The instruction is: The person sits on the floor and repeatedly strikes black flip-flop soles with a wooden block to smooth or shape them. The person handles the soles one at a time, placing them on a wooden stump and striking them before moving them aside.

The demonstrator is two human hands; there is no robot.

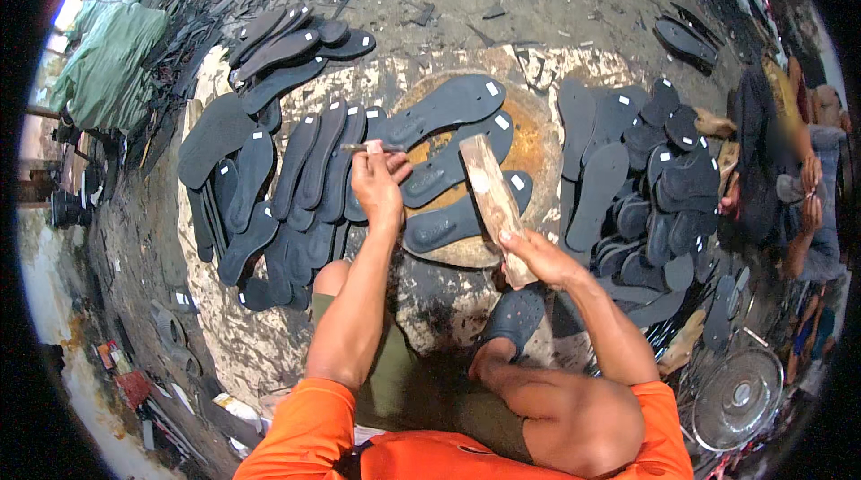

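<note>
My left hand (377, 188) is raised with its fingers closed around a thin dark rod-like tool (360, 147), which lies crosswise at the fingertips. In my right hand (538, 257) is a rough wooden bat (491, 184), gripped at its near end and slanting away from me. Before me lies a round wooden board (538, 144) with a rusty orange face. Three dark shoe soles lie across it: a far sole (453, 108), a middle sole (435, 179) and a near sole (444, 227), each with a small white label. The bat hides part of the middle and near soles.
Many dark soles (314, 157) lie overlapping on the left, and another heap (605, 184) on the right. A wire fan guard (740, 397) is at the lower right. Another person (812, 211) sits at the right edge. Green cloth (112, 58) lies at the far left.
</note>
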